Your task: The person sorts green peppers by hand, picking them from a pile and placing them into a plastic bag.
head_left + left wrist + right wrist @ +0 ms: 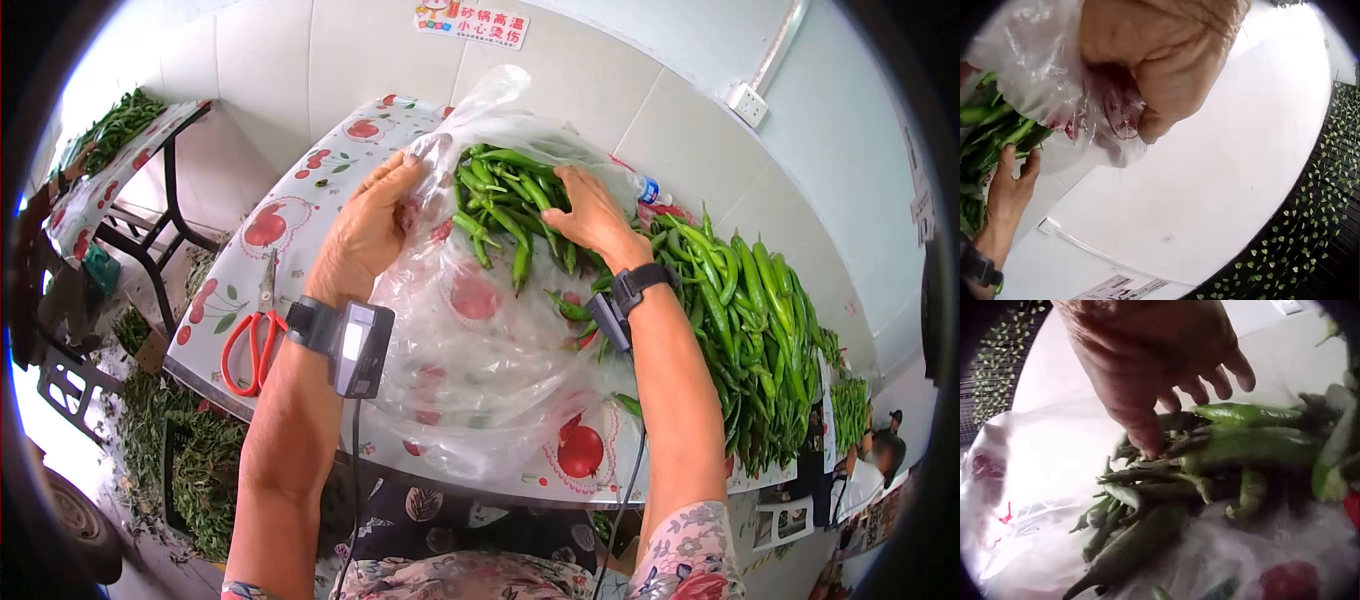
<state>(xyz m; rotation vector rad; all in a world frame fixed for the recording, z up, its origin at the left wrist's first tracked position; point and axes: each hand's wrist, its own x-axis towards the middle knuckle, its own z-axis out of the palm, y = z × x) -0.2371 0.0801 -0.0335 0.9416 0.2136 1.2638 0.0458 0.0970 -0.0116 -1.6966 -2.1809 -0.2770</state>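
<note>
Gripping a bunched edge of the clear plastic bag (450,350): one left hand (362,235), fingers curled into the film. Set upon the loose green peppers (505,215): one right hand (597,215), digits spread, nothing clasped, the thumb and fingertips against the pods. Said peppers lie between the two hands, towards the far side of the desk (330,168), stems and tips pointing several ways; whether they rest wholly within the bag or partly on top of its film is hard to tell through the glare. Bag: crumpled, translucent, its slack portion spread towards the near edge. Desk covering: white, printed with red fruit. To the right, one large pile of long green peppers (755,330), reaching the desk's edge. To the left, beside the left forearm, one pair of scissors (250,350), red-handled, blades pointing away from the person. Behind the right hand, one bottle (649,188), blue-labelled. On the wall, one white socket (747,104) and one sign (472,24), red lettering.
</note>
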